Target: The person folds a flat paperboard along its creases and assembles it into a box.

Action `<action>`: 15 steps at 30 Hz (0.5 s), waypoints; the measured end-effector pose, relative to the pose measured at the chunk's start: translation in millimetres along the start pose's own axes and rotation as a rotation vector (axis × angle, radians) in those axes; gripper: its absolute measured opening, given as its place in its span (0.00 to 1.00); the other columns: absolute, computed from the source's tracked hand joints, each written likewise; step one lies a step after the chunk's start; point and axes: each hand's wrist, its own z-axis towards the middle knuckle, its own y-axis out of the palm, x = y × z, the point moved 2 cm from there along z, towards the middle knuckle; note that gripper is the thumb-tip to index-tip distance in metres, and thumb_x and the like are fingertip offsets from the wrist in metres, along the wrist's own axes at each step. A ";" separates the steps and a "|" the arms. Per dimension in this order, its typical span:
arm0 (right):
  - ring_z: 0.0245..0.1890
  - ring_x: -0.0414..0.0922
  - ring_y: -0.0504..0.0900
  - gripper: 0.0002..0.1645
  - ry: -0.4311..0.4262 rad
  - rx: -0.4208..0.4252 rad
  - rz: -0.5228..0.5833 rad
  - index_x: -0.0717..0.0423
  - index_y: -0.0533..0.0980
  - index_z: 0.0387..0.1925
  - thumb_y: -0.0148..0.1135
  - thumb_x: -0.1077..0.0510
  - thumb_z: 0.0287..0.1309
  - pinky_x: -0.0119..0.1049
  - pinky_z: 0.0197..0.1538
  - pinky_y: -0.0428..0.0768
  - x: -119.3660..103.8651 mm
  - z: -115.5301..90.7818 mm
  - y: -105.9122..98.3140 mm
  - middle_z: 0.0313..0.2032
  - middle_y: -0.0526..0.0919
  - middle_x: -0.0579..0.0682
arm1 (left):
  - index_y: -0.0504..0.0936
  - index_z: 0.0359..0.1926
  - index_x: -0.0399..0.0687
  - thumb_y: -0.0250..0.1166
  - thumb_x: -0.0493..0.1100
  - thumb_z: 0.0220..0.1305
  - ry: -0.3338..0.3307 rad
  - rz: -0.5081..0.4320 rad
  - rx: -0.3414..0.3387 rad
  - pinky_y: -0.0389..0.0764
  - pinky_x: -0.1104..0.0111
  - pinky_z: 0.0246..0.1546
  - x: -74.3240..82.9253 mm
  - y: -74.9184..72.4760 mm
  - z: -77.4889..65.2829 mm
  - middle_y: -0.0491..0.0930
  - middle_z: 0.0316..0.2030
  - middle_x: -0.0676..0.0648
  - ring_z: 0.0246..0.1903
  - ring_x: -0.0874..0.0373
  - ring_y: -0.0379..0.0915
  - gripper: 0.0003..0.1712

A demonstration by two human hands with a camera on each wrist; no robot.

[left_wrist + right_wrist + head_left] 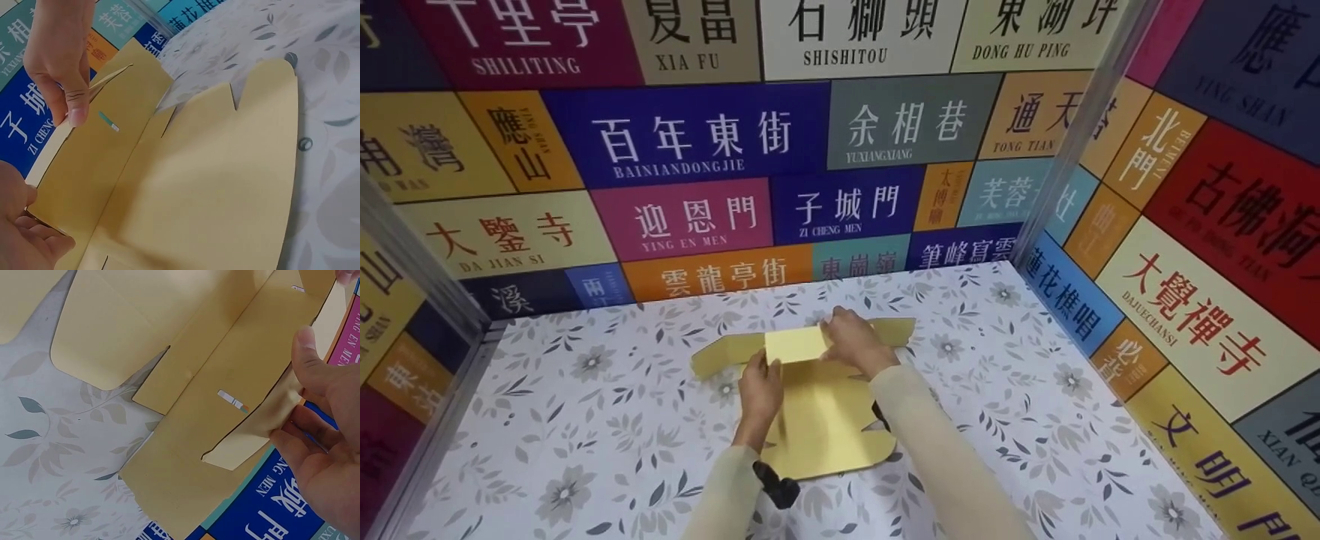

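Cardboard (832, 431) is lying on the flowered cloth (622, 427), in front of a wall of colourful signs (682, 165), with its far panel (95, 160) standing up and a wing (895, 331) spreading out on each side. The left hand (760, 390) is gripping the panel's left end, its fingers curled in and parted only by the board, while the right hand (853, 341) is pinching the folded strip (793, 345) along the top between thumb and bent fingers
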 end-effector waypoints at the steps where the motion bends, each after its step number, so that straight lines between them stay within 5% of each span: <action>1: 0.60 0.58 0.77 0.37 0.005 -0.002 0.001 0.62 0.76 0.63 0.76 0.52 0.54 0.48 0.67 0.76 0.3 -0.2 0.3 0.59 0.77 0.64 | 0.63 0.69 0.25 0.52 0.36 0.76 -0.016 -0.020 -0.004 0.73 0.51 0.66 -0.8 0.4 0.6 0.67 0.67 0.25 0.68 0.34 0.66 0.26; 8: 0.52 0.60 0.79 0.35 -0.046 0.033 -0.051 0.64 0.78 0.60 0.77 0.53 0.52 0.50 0.57 0.81 0.7 0.1 2.0 0.50 0.77 0.64 | 0.62 0.70 0.26 0.51 0.34 0.76 -0.095 -0.204 -0.009 0.70 0.51 0.70 -6.1 0.8 4.0 0.64 0.68 0.24 0.70 0.33 0.62 0.26; 15: 0.53 0.58 0.78 0.35 -0.027 0.029 -0.046 0.64 0.78 0.59 0.77 0.52 0.52 0.49 0.59 0.81 0.2 0.4 2.0 0.52 0.77 0.63 | 0.63 0.70 0.27 0.53 0.35 0.76 -0.112 -0.215 0.018 0.70 0.53 0.70 -3.9 0.0 0.8 0.64 0.69 0.26 0.70 0.35 0.63 0.26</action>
